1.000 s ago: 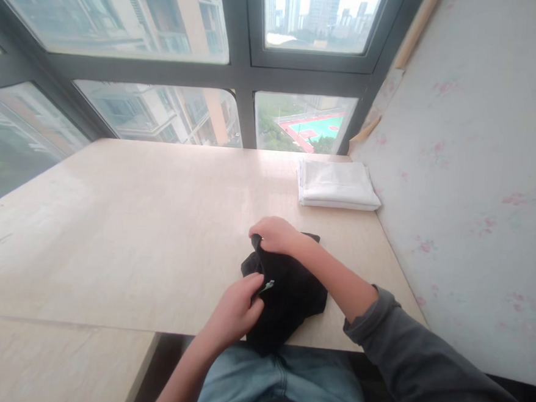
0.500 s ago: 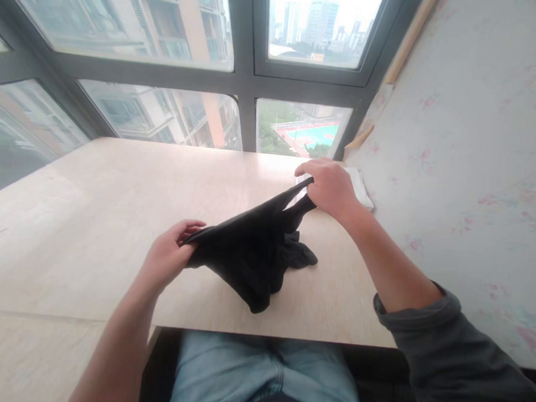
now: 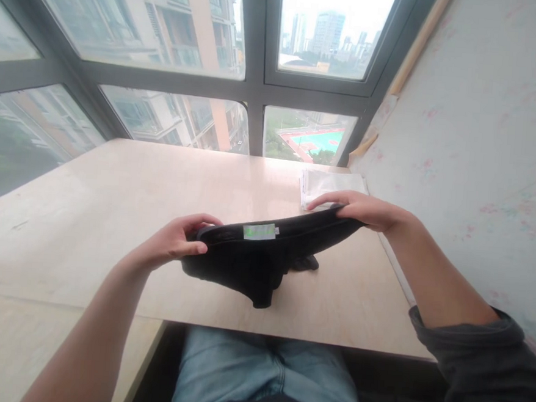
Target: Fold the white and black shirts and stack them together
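Observation:
A pair of black pants [image 3: 245, 264] hangs between my two hands over the table, waistband toward the top. A pale label [image 3: 260, 231] with green marks shows inside the waistband. My left hand [image 3: 176, 239] grips the waistband's left end, thumb on the near side and fingers behind. At the right end, my right hand [image 3: 366, 210] pinches the band, its index finger stretched out to the left. The lower part of the pants droops in folds, and a dark end of cloth [image 3: 307, 263] rests on the tabletop behind.
The pale tabletop [image 3: 111, 214] runs up to the grey-framed window [image 3: 255, 93]. Near the right back corner lies a stack of white papers or clear packets [image 3: 333, 184]. A flowered wall [image 3: 464, 147] bounds the right side. My legs in jeans [image 3: 265, 372] are below the front edge.
My right hand has moved right and slightly down, spreading the waistband wider. The label has come into sight. My left hand keeps its grip, and the view has shifted slightly.

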Motion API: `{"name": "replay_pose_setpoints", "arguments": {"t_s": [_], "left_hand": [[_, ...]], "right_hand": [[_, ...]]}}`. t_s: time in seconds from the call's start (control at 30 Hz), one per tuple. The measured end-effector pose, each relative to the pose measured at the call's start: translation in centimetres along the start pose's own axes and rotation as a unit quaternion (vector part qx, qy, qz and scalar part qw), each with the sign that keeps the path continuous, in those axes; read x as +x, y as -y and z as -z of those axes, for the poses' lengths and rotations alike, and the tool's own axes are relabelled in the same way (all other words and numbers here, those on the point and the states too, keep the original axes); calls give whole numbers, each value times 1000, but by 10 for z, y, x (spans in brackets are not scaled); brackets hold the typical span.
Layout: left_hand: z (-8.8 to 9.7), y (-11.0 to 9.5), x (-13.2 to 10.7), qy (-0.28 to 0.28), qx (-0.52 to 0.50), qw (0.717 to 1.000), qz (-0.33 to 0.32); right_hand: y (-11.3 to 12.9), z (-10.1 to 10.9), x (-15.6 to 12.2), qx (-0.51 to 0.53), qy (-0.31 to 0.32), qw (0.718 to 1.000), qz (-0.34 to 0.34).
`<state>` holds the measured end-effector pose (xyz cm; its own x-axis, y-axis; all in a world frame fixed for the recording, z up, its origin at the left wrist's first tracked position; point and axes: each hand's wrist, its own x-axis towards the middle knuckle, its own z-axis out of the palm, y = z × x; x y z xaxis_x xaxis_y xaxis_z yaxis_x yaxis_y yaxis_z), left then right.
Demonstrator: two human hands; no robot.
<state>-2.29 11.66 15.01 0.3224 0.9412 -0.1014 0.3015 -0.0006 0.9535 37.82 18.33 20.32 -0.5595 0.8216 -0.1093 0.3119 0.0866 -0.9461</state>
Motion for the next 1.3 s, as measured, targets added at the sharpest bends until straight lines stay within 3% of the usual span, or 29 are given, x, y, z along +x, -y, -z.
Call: {"name": "replay_pose_setpoints", "arguments": {"t_s": [0.1,0.2,0.27,0.4,0.47,0.53,0.57,0.67,0.73,0.87,0.97,1.3], "left_hand": [[0,0,5,-11,73,997,-32],[-5,4,14,-60,198,975,-79],[-14,9,21,-119,331,931,-97],[-43,20,32,-210,554,796,-126],[-59,27,35,-239,569,771,-156],[-72,35,39,-256,529,791,-168],[-77,40,42,-246,488,821,-166],[-89,56,53,-167,346,913,-140],[-94,68,62,-133,289,941,-117],[-95,87,81,-133,231,962,-55],[-90,93,91,-101,181,978,-21],[-73,83,93,-70,61,995,25]], "right_hand": [[1,1,-4,71,-45,996,-37],[2,1,-3,73,-112,989,-57],[2,0,-3,48,-126,988,-71],[2,-3,-3,1,-147,984,-100],[-2,-3,-3,-29,-163,979,-114],[-7,-3,-2,-50,-165,977,-125],[-11,-3,-1,-52,-163,977,-127],[-20,-1,-1,-38,-161,978,-130],[-25,-1,-3,-22,-151,980,-130],[-33,-1,-9,-1,-90,990,-107],[-38,0,-16,34,-30,995,-89],[-61,11,-39,32,50,996,-73]]}}
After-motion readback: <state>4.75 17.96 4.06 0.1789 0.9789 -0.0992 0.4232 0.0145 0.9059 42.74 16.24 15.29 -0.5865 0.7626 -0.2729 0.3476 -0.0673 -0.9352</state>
